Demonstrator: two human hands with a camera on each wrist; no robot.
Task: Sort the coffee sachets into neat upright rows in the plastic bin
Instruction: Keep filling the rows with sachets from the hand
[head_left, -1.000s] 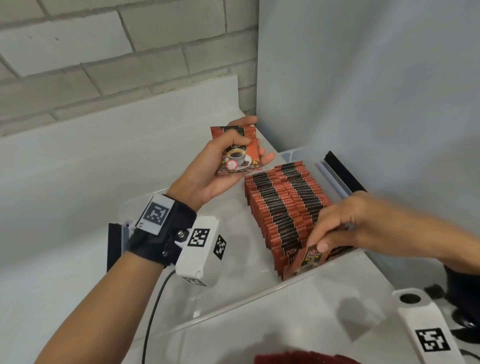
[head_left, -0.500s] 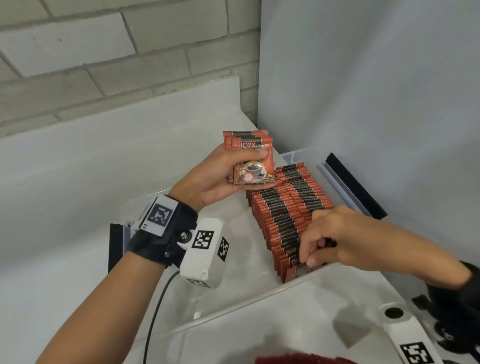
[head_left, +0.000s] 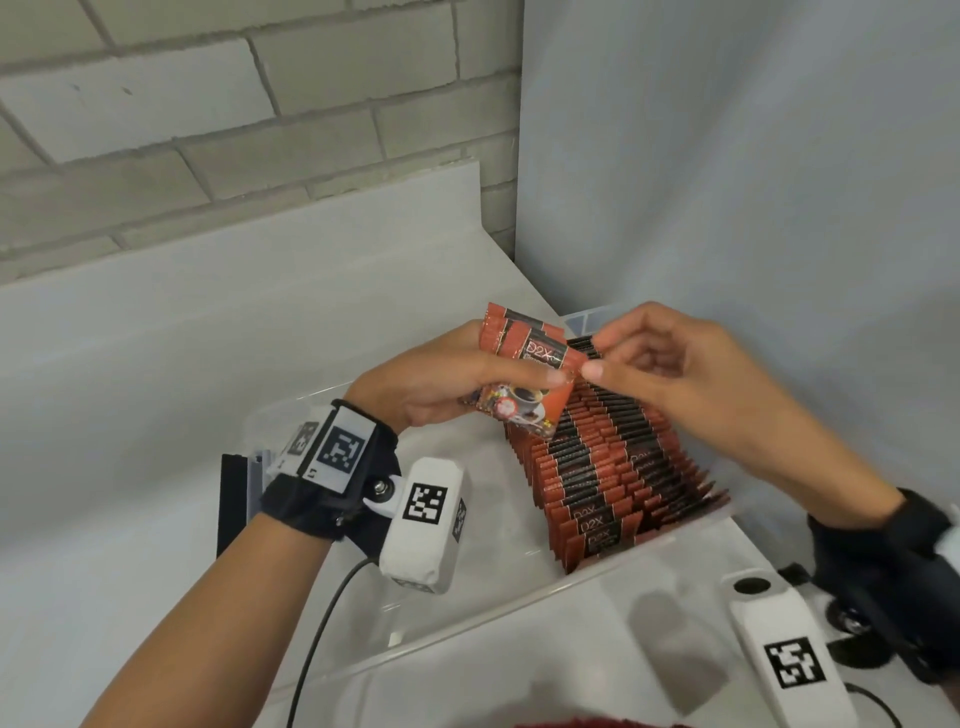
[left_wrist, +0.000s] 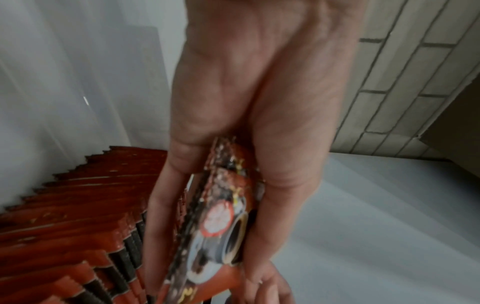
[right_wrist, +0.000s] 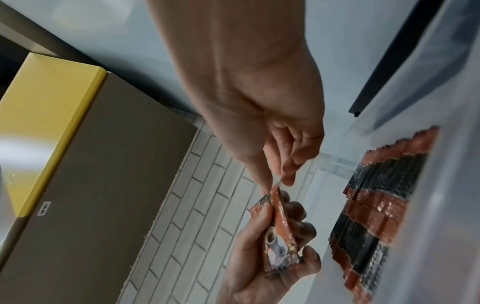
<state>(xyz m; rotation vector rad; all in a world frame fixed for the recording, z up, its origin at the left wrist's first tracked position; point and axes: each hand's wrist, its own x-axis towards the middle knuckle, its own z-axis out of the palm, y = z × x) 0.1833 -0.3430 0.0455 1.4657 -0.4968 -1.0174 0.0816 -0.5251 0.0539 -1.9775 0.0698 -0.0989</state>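
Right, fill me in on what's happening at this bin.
A person is sorting coffee sachets into a clear plastic bin. The left hand grips a small stack of loose sachets above the bin. The right hand reaches across, and its thumb and forefinger pinch the top corner of the front sachet in that stack. Below, upright rows of sachets already fill the right part of the bin, while its left part is bare.

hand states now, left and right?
Left hand: gripping a small stack of sachets.
Right hand: pinching the front sachet's top corner.
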